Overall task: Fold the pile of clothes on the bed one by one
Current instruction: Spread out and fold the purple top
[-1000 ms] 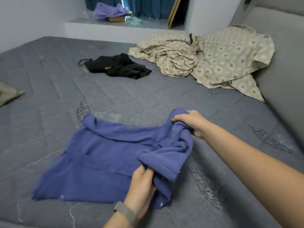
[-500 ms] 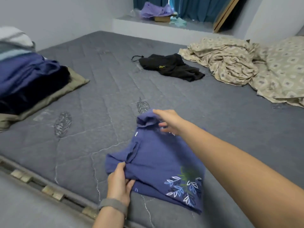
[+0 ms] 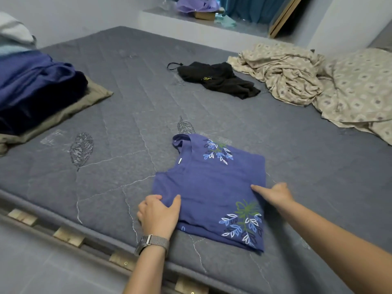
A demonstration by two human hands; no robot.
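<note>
A blue sleeveless top [image 3: 212,187] with leaf prints lies folded flat on the grey mattress [image 3: 127,98], near its front edge. My left hand [image 3: 158,215] grips the top's lower left edge, thumb on the fabric. My right hand [image 3: 275,193] holds the right edge, one finger stretched along the cloth and the others curled at the edge. A crumpled black garment [image 3: 218,80] lies farther back in the middle. A stack of folded clothes [image 3: 36,88], blue and dark over olive, sits at the left.
A rumpled beige patterned sheet [image 3: 297,73] covers the back right of the bed. Wooden slats [image 3: 67,236] show along the bed's front edge, with grey floor below. A ledge behind holds a purple cloth [image 3: 197,5].
The blue top was turned and laid down flat with its printed side up. Both hands moved from its far and near corners to its left and right edges. The view swung left.
</note>
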